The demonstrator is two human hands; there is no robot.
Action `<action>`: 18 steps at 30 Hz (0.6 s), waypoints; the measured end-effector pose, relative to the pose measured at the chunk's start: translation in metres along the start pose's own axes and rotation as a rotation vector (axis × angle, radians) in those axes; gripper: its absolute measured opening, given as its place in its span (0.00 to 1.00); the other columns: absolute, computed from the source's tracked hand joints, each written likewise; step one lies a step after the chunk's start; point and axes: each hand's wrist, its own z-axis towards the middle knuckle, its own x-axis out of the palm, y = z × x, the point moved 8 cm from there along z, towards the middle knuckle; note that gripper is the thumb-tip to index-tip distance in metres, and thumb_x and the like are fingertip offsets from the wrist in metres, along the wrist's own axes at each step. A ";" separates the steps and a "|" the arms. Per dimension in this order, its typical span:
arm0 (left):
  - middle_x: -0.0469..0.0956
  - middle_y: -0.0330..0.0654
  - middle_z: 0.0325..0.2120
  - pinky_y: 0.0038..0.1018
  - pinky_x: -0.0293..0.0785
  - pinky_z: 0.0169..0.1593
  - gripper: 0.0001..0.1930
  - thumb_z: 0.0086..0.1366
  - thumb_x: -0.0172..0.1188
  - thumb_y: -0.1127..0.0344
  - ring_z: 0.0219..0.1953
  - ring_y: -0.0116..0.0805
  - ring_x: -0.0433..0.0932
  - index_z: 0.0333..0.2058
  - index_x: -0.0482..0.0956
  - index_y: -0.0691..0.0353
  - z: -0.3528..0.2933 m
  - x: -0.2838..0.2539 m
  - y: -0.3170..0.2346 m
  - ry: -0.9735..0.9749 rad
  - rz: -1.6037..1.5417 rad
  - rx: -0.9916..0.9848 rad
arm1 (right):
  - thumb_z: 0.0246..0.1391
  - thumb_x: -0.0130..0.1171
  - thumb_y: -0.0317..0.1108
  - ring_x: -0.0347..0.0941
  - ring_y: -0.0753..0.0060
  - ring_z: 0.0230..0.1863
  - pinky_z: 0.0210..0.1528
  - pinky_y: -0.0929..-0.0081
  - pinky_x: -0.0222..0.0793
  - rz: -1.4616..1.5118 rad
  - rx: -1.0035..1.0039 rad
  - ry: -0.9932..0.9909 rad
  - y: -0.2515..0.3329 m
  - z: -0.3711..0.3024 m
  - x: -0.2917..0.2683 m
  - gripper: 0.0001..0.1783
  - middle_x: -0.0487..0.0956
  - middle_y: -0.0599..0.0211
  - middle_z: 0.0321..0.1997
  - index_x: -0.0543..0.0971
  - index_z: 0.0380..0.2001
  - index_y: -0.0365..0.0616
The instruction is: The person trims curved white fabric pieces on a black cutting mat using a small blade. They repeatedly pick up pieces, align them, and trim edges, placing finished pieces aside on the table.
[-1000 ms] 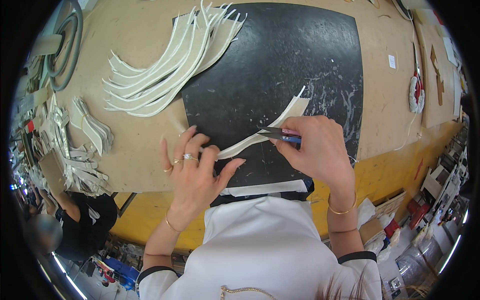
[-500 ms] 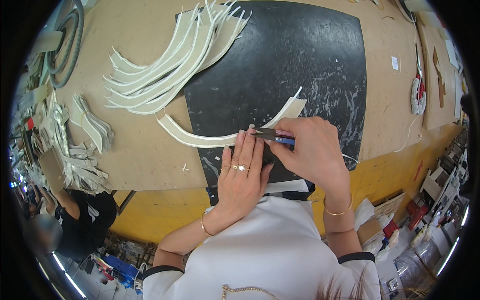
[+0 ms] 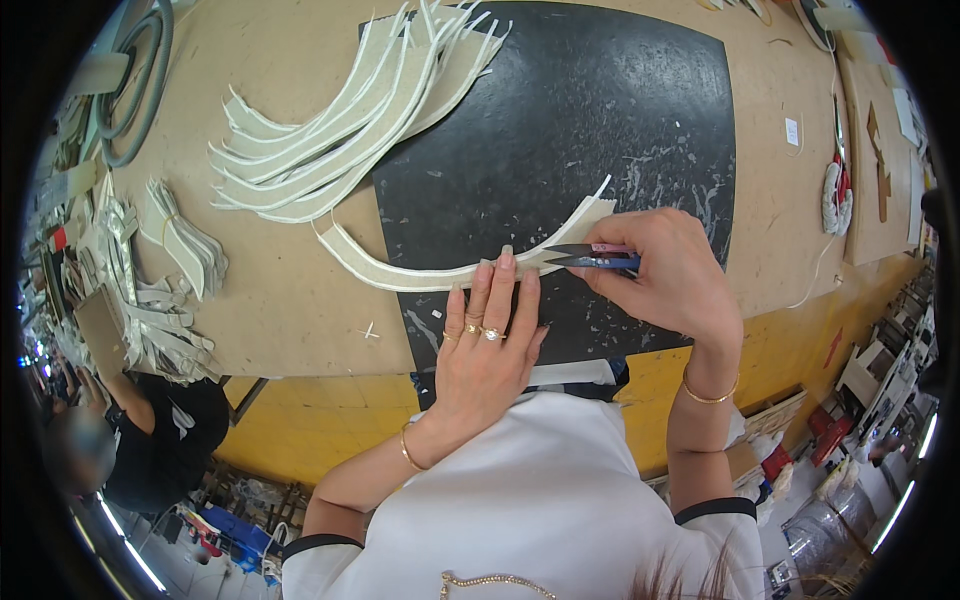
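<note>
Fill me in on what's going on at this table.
The person's left hand lies flat, its fingertips on a curved beige strip with white edging. The right hand holds small dark-bladed snips with pink and blue handles, the blades slightly parted over the strip; whether they touch it is hard to tell. The strip lies partly on a black rectangular mat and partly on the tan tabletop. Similar strips are piled beyond it.
</note>
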 end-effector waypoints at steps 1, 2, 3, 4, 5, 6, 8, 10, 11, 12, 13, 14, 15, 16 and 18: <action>0.59 0.56 0.67 0.50 0.46 0.70 0.29 0.63 0.60 0.62 0.69 0.56 0.58 0.63 0.69 0.60 0.001 -0.001 -0.002 -0.006 0.009 0.003 | 0.45 0.68 0.34 0.69 0.65 0.15 0.21 0.72 0.59 0.001 0.000 0.000 0.000 0.000 0.000 0.08 0.73 0.65 0.15 0.83 0.26 0.40; 0.60 0.57 0.66 0.50 0.46 0.70 0.29 0.62 0.61 0.62 0.68 0.57 0.59 0.63 0.70 0.58 0.002 -0.001 -0.003 -0.009 0.018 -0.014 | 0.45 0.68 0.35 0.68 0.65 0.15 0.21 0.71 0.59 0.001 -0.002 -0.008 0.000 0.001 -0.001 0.09 0.73 0.65 0.14 0.83 0.25 0.40; 0.60 0.58 0.66 0.50 0.47 0.70 0.29 0.62 0.61 0.63 0.68 0.58 0.59 0.62 0.71 0.57 0.002 -0.001 -0.005 -0.012 0.027 -0.030 | 0.45 0.68 0.35 0.68 0.65 0.15 0.21 0.71 0.58 0.001 -0.004 -0.016 0.001 0.001 -0.002 0.09 0.72 0.65 0.14 0.82 0.25 0.41; 0.60 0.58 0.66 0.50 0.47 0.70 0.28 0.61 0.62 0.63 0.68 0.59 0.59 0.62 0.72 0.55 0.003 0.000 -0.006 -0.014 0.033 -0.046 | 0.45 0.68 0.36 0.68 0.65 0.15 0.21 0.71 0.58 0.005 -0.004 -0.022 0.002 0.001 -0.002 0.09 0.71 0.65 0.14 0.82 0.24 0.41; 0.60 0.59 0.66 0.50 0.47 0.70 0.29 0.60 0.62 0.64 0.68 0.59 0.59 0.61 0.72 0.54 0.005 0.000 -0.008 -0.022 0.053 -0.044 | 0.45 0.67 0.36 0.70 0.62 0.16 0.22 0.70 0.61 -0.009 -0.002 -0.022 0.002 0.002 -0.003 0.09 0.73 0.64 0.14 0.82 0.24 0.41; 0.60 0.60 0.65 0.50 0.47 0.70 0.29 0.59 0.62 0.65 0.68 0.60 0.59 0.61 0.73 0.54 0.006 0.001 -0.010 -0.031 0.070 -0.042 | 0.45 0.66 0.35 0.73 0.60 0.17 0.22 0.69 0.64 -0.019 0.002 -0.021 0.003 0.002 -0.003 0.08 0.75 0.63 0.15 0.82 0.24 0.41; 0.61 0.59 0.65 0.49 0.47 0.70 0.28 0.57 0.62 0.65 0.68 0.59 0.60 0.60 0.74 0.51 0.007 0.001 -0.012 -0.043 0.118 -0.046 | 0.44 0.66 0.35 0.75 0.57 0.18 0.23 0.68 0.66 -0.037 0.019 -0.018 0.002 0.002 -0.002 0.08 0.77 0.62 0.15 0.82 0.23 0.41; 0.62 0.56 0.65 0.46 0.46 0.71 0.27 0.57 0.61 0.63 0.68 0.56 0.60 0.58 0.75 0.46 0.008 0.002 -0.014 -0.044 0.186 -0.058 | 0.44 0.65 0.36 0.75 0.57 0.18 0.22 0.68 0.66 -0.047 0.033 -0.023 0.002 0.003 -0.002 0.09 0.77 0.62 0.15 0.83 0.23 0.41; 0.62 0.55 0.66 0.47 0.45 0.71 0.27 0.56 0.61 0.63 0.68 0.55 0.61 0.58 0.75 0.46 0.009 0.002 -0.014 -0.043 0.187 -0.070 | 0.45 0.65 0.36 0.74 0.59 0.17 0.22 0.69 0.65 -0.051 0.047 -0.013 0.001 0.003 0.000 0.09 0.75 0.62 0.15 0.83 0.23 0.42; 0.62 0.55 0.66 0.49 0.44 0.71 0.28 0.56 0.61 0.63 0.68 0.55 0.61 0.58 0.76 0.46 0.009 0.002 -0.015 -0.042 0.193 -0.081 | 0.45 0.66 0.37 0.73 0.60 0.17 0.22 0.69 0.64 -0.052 0.048 -0.014 0.001 0.004 0.000 0.09 0.74 0.63 0.14 0.83 0.24 0.42; 0.62 0.55 0.66 0.50 0.43 0.70 0.28 0.56 0.61 0.62 0.68 0.54 0.61 0.58 0.76 0.46 0.010 0.001 -0.016 -0.055 0.203 -0.084 | 0.46 0.66 0.37 0.72 0.61 0.17 0.22 0.70 0.62 -0.049 0.044 -0.020 0.001 0.004 0.000 0.09 0.72 0.63 0.14 0.83 0.24 0.42; 0.61 0.55 0.66 0.51 0.39 0.71 0.28 0.56 0.61 0.64 0.68 0.55 0.59 0.58 0.75 0.47 0.010 0.002 -0.015 -0.038 0.173 -0.091 | 0.46 0.65 0.37 0.73 0.60 0.17 0.22 0.69 0.63 -0.051 0.030 -0.035 0.003 0.004 0.000 0.09 0.73 0.63 0.14 0.83 0.24 0.42; 0.60 0.56 0.66 0.52 0.36 0.71 0.28 0.57 0.61 0.65 0.69 0.56 0.58 0.59 0.75 0.49 0.010 0.002 -0.015 -0.033 0.147 -0.094 | 0.46 0.65 0.37 0.74 0.59 0.18 0.23 0.69 0.65 -0.049 0.008 -0.051 0.005 0.004 0.000 0.09 0.74 0.62 0.15 0.83 0.24 0.42; 0.60 0.57 0.66 0.53 0.32 0.71 0.28 0.57 0.60 0.67 0.69 0.57 0.56 0.59 0.75 0.51 0.009 0.003 -0.013 -0.015 0.119 -0.103 | 0.46 0.65 0.37 0.75 0.58 0.19 0.23 0.69 0.66 -0.050 0.004 -0.057 0.006 0.004 0.001 0.09 0.75 0.61 0.15 0.82 0.24 0.42; 0.55 0.53 0.69 0.54 0.33 0.70 0.27 0.60 0.59 0.65 0.72 0.55 0.51 0.61 0.73 0.50 0.002 0.002 -0.006 0.044 0.042 -0.123 | 0.45 0.64 0.37 0.75 0.56 0.20 0.24 0.68 0.68 -0.069 -0.005 -0.048 0.013 0.000 0.007 0.09 0.76 0.60 0.16 0.82 0.24 0.42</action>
